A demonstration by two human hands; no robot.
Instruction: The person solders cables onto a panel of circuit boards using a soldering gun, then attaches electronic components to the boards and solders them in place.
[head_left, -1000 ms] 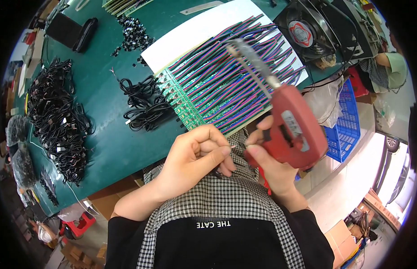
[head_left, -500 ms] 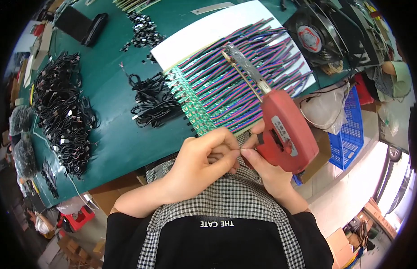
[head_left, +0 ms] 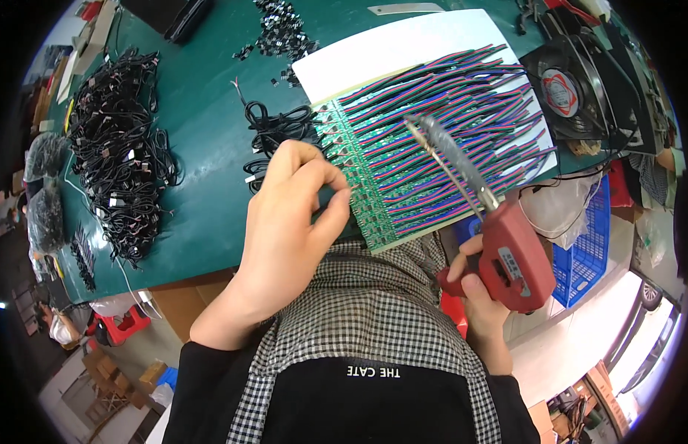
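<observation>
My right hand (head_left: 486,307) grips a red soldering gun (head_left: 532,270) by its handle. The gun's metal tip and thin feed tube point up and left over a row of wires (head_left: 433,140) in black, red, blue and green. Those wires lead from a panel of small green circuit boards (head_left: 377,214). My left hand (head_left: 281,211) is raised over the panel's left edge, fingers curled and thumb bent toward the index finger. Whether anything is between those fingertips is too small to make out. Coiled black cables (head_left: 273,129) lie just beyond this hand, partly hidden by it.
A large heap of black cables (head_left: 118,163) covers the left of the green table (head_left: 203,214). Small black and silver connectors (head_left: 284,29) lie at the back. A white sheet (head_left: 403,48) is under the boards. To the right are a fan (head_left: 562,92) and a blue crate (head_left: 584,244).
My hands have come apart from where they met. The left has moved up and left toward the coiled cables; the right, with the soldering gun, has shifted right and nearer. The head view has shifted.
</observation>
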